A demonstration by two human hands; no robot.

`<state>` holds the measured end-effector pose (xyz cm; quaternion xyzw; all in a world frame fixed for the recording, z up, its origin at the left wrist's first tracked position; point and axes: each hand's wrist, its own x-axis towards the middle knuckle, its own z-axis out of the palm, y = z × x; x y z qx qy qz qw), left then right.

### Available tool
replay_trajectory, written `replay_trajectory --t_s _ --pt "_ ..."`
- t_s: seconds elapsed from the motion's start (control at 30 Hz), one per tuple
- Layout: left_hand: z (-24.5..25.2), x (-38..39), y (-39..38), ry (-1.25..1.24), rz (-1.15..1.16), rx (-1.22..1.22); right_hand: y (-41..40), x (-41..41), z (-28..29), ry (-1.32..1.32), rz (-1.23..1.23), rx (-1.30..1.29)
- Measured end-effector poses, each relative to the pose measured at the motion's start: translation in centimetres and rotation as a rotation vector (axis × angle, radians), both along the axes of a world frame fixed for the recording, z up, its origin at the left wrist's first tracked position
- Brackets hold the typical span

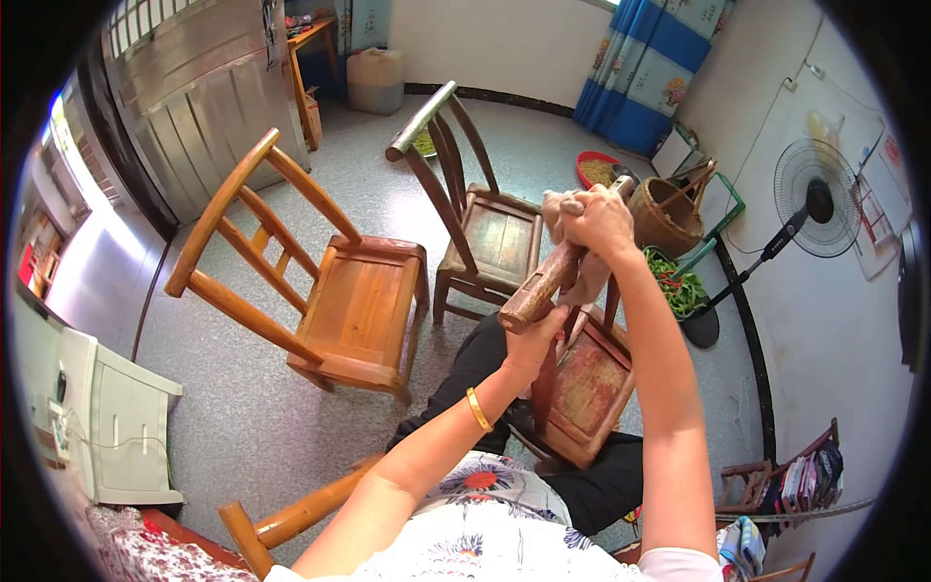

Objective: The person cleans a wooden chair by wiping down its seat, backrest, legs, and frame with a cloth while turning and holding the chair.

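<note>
Between my legs stands a worn reddish-brown wooden chair (593,371), tilted in view, with its thick top rail (542,284) raised toward me. My right hand (604,224) is closed around a pale greyish-pink cloth (585,280), pressed over the far part of that rail. Part of the cloth hangs below the rail, between my hands. Under the rail's near end, my left hand (534,340) grips the chair's back; its fingers are partly hidden. A yellow bangle (478,409) circles my left wrist.
An orange-brown wooden chair (356,313) and a darker one (494,233) stand ahead to the left. At right are a woven basket (665,214), green leaves in a basket (680,287) and a standing fan (814,200). A pale plastic cabinet (127,422) is at left.
</note>
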<state>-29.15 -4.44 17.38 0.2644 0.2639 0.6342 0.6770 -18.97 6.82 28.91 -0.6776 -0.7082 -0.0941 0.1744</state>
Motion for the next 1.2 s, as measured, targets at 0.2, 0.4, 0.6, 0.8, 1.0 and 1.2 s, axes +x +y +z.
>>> replay_trajectory --t_s 0.2,0.4,0.6,0.8,1.0,1.2 --pt "-0.7 0.2 0.1 0.055 0.036 0.059 2.9 1.5 0.3 -0.191 -0.125 0.057" --pt "-0.7 0.5 0.1 0.092 0.082 0.083 0.6 0.9 0.7 0.078 0.148 -0.121" --pt "-0.5 0.2 0.6 0.152 0.131 0.109 -4.0 -3.0 0.6 0.188 0.421 -0.088" --pt "-1.7 0.9 1.2 0.174 0.169 0.168 -7.4 -5.2 0.8 0.408 0.704 -0.168" --pt "-9.1 2.0 5.5 0.51 0.527 0.375 -10.4 -6.9 1.1 0.272 0.946 -0.074" --pt "-8.3 2.5 4.1 0.371 0.271 0.342 -12.7 -8.1 -0.2 -0.189 0.613 0.114"
